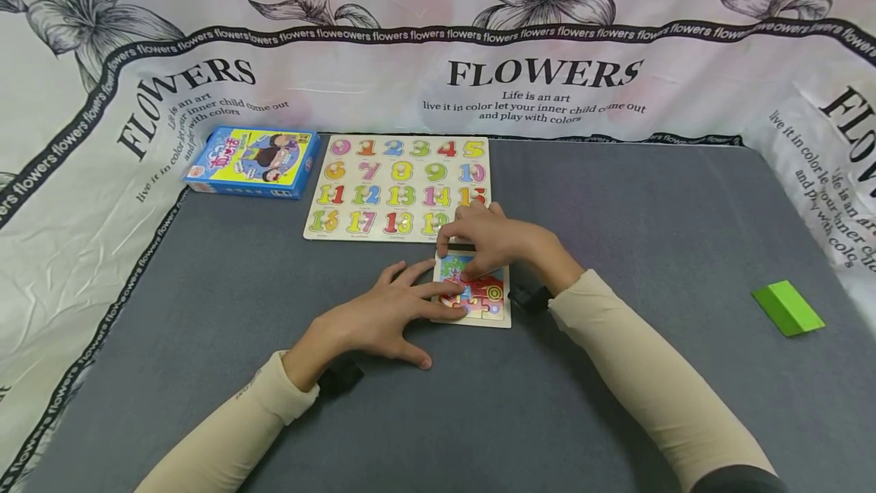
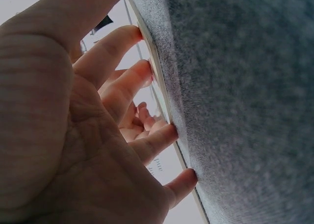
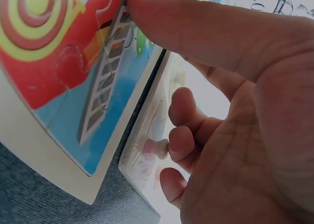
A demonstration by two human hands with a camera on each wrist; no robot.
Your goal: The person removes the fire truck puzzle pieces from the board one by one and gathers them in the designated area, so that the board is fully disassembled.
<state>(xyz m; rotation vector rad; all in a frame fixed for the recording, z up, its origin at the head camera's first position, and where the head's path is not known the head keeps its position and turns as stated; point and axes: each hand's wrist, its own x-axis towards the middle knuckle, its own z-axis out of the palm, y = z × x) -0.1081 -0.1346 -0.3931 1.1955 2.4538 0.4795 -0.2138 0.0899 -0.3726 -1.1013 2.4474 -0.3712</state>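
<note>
A small framed picture puzzle, showing a red vehicle with a ladder, lies flat on the grey table. My left hand spreads over its left side, two fingertips on the picture and the thumb on the table. In the left wrist view the left hand has several fingertips along a thin edge. The right hand arches over the upper part, thumb and index finger touching the puzzle. Close up, the right hand has its thumb on the picture near the ladder top; the other fingers bend above the number board.
Just beyond the puzzle lies a wooden number board with colourful numbers. A blue and yellow box is at the back left. A green block sits at the far right. A flower-printed cloth covers the area behind the table.
</note>
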